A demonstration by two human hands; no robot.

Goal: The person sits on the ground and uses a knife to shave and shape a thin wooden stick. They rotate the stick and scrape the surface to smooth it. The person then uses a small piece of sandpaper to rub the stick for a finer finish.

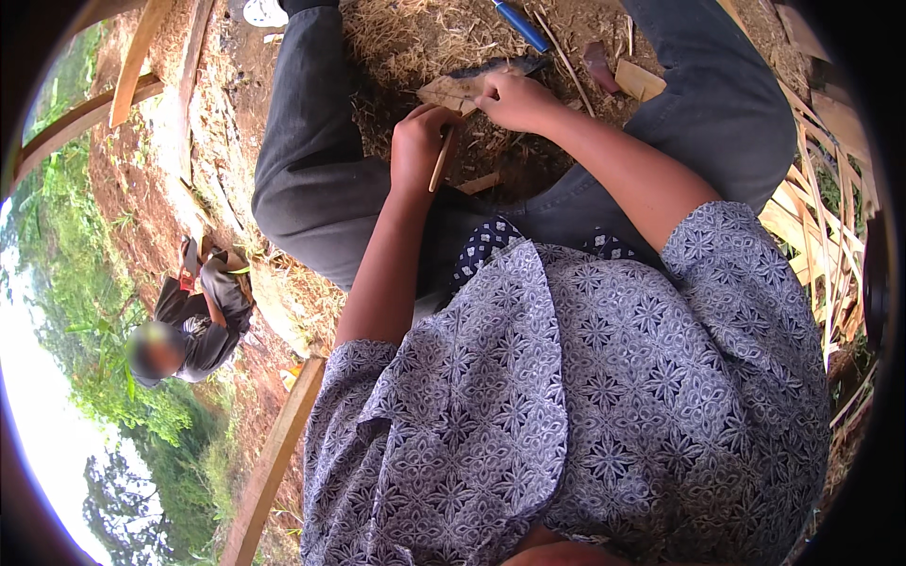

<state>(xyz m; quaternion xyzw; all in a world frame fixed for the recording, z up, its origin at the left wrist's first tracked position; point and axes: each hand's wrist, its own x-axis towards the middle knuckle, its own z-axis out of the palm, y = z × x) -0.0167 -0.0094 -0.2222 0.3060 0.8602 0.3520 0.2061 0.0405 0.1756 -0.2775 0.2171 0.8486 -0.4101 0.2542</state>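
Note:
My left hand (422, 141) is closed round a thin, pale wooden stick (441, 162), whose end points back toward my lap. Close beside it on the right, my right hand (514, 101) is closed in a pinch; what its fingers hold is too small to make out. Beyond both hands, a pale flat piece (448, 92) that looks like wood lies on the ground between my legs. A dark, flat strip (486, 68) lies along its far side, partly behind my right hand.
A blue cylindrical thing (522, 26) lies at the far side beside a thin stick (564, 61). A reddish-brown piece (599, 68) and a wood offcut (640, 81) rest near my right leg. Split strips (819, 217) pile up at right. Another person (203, 307) sits at left.

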